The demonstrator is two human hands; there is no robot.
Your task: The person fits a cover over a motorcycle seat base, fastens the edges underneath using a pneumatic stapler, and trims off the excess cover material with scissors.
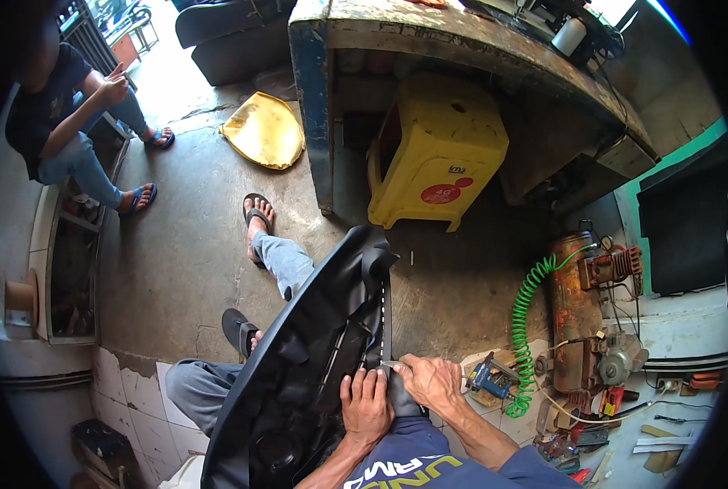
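A long black motorcycle seat rests across my lap with its hollow moulded underside facing up. A dashed white line runs along its right edge, beside a strip of black cover material. My left hand is closed over the seat's right edge near its lower end, fingers side by side on the inner face and thumb hidden. Just to the right, my right hand pinches a small thin metal blade, its tip at the seat's edge. Most of the blade is hidden by the fingers.
A yellow plastic stool stands under a worn workbench. On the right are a rusty air compressor, a coiled green hose, a blue staple gun and scattered tools. A yellow cover lies ahead; another person sits far left.
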